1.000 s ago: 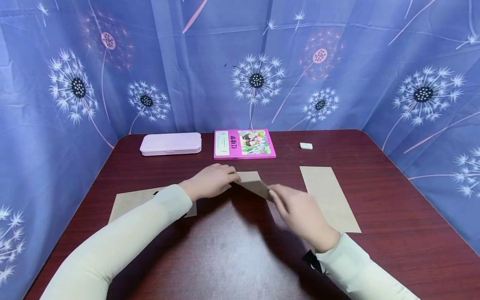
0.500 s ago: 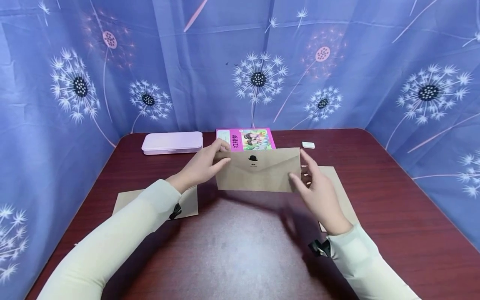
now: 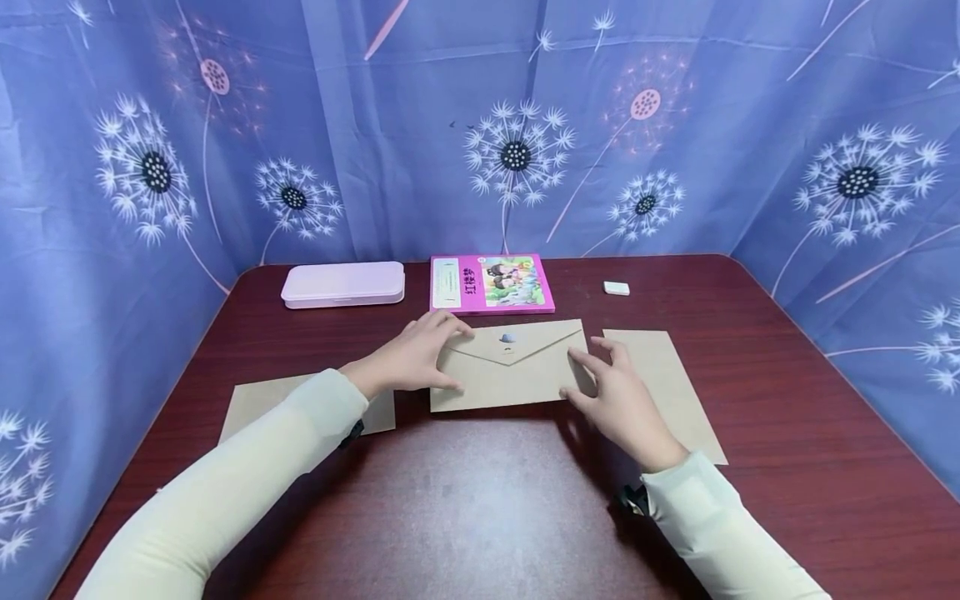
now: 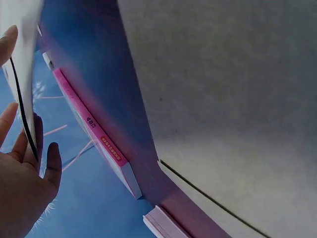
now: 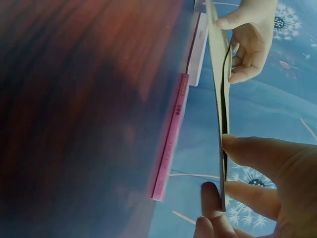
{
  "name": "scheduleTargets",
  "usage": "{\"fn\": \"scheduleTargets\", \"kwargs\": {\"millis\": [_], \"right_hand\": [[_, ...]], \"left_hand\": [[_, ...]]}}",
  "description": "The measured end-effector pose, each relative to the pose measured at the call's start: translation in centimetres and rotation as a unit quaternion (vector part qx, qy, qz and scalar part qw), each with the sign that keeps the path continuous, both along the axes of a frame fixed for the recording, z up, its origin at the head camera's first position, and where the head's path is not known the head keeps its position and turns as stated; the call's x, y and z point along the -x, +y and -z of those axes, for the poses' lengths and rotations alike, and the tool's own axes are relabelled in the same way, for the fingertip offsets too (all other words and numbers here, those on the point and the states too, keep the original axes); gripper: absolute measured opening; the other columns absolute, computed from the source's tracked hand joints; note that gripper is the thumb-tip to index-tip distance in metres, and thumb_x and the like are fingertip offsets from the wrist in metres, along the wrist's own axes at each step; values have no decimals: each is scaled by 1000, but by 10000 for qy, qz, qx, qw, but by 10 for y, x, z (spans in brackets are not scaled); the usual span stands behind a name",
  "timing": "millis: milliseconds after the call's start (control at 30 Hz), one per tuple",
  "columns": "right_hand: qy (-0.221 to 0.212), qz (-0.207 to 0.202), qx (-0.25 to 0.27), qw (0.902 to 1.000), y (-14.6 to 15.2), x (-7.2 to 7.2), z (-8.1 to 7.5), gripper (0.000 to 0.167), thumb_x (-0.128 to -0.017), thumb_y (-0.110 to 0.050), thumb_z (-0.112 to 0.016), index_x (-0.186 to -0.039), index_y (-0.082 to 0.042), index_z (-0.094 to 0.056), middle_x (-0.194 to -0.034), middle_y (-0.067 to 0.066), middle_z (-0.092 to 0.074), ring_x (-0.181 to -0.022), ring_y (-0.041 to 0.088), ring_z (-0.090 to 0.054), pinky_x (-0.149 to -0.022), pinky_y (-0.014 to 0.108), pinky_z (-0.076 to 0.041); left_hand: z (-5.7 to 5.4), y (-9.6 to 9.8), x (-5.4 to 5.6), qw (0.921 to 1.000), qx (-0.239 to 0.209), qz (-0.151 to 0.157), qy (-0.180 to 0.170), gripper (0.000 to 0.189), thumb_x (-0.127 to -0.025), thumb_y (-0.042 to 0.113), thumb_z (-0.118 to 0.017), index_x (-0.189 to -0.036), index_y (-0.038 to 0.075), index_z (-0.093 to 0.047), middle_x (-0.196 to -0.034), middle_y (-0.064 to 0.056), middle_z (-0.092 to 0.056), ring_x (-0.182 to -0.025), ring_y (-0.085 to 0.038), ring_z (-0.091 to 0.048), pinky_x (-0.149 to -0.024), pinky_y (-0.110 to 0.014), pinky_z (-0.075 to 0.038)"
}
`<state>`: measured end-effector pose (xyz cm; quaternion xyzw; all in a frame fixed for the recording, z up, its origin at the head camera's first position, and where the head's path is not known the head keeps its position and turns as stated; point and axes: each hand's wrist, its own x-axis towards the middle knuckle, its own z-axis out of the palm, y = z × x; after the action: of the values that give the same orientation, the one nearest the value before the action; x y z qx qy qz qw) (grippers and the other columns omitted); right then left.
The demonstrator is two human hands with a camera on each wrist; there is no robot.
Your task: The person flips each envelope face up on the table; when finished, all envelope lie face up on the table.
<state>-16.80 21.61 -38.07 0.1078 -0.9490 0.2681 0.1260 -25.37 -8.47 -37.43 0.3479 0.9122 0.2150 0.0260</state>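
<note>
A brown paper envelope (image 3: pixel 510 379) with a pointed flap and a small hat print is in the middle of the head view, its flap side up. My left hand (image 3: pixel 412 358) holds its left end, the thumb near the lower edge. At the right end my right hand (image 3: pixel 626 408) grips the edge, with fingers on both faces in the right wrist view. In that view the envelope (image 5: pixel 220 84) appears edge-on and raised off the table, with a dark gap along its opening. Flat brown paper pieces of similar colour lie at left (image 3: pixel 378 408) and right (image 3: pixel 667 375).
At the back of the dark red table (image 3: pixel 465 500) lie a pale pink case (image 3: pixel 343 284), a pink book (image 3: pixel 491 285) and a white eraser (image 3: pixel 617 288). A blue dandelion curtain (image 3: pixel 405 125) hangs behind. My left sleeve partly covers the left paper piece.
First the envelope was tilted between both hands; then it turned to show its flap side upright in front of the book. Now it leans back flatter and lower, leaving the book uncovered.
</note>
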Motion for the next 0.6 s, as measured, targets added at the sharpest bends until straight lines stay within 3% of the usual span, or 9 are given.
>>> {"fn": "scheduleTargets", "kwargs": {"millis": [200,467,600], "right_hand": [[-204,-84,-529,9984,-1,-3,6,45,-85,-22,-77,-127,-7,-69,-142,26,-43,-100,40,-65,-82,54,-51],[-615,-249,-744,9950,-1,-7,9,36,-90,-26,-73,-124,-15,-72,-145,22,-43,-83,29,-69,-77,53,-52],[-716,-380,-816,9934,-2,-8,11,33,-90,-26,-73,-122,-17,-73,-145,22,-44,-86,29,-70,-75,52,-53]], "left_hand": [[2,1,-2,9996,275,19,-68,76,-71,34,-90,-136,15,-57,-133,-5,-44,-126,-26,-43,-104,-45,-34],[7,0,-3,9966,745,97,-348,82,-72,38,-89,-144,15,-54,-143,-8,-38,-132,-27,-37,-108,-46,-31],[8,0,-5,9948,941,139,-355,85,-72,40,-89,-145,15,-53,-144,-9,-37,-131,-28,-38,-107,-47,-32]]}}
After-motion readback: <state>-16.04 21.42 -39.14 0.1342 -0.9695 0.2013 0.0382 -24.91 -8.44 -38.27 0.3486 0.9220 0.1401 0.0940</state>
